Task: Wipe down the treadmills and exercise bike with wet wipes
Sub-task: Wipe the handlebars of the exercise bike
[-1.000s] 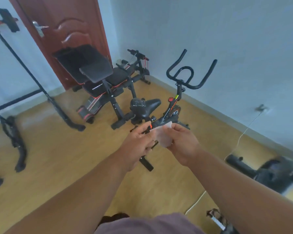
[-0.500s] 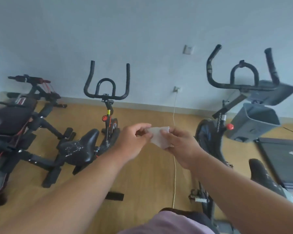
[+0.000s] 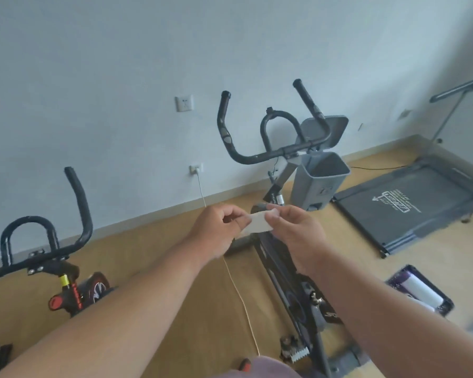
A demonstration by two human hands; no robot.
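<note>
- Both hands up front, pinching one wet wipe point(image 3: 257, 227): left hand point(image 3: 221, 232) on its left end, right hand point(image 3: 295, 233) on its right end. Looks like unfolding; wiping not started, by the look of it.
- Just below and beyond: grey exercise bike point(image 3: 281, 156), untouched.
- Floor point(image 3: 153, 257), right side: treadmill point(image 3: 402, 211) against far wall, also untouched.
- Left edge: second bike point(image 3: 47, 252), pending.
- Judged very early: all surfaces left.

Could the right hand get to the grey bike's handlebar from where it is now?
Probably yes. The right hand is held out toward the handlebar, with nothing between them. But both it and the left hand pinch the wet wipe, so it isn't free.
</note>
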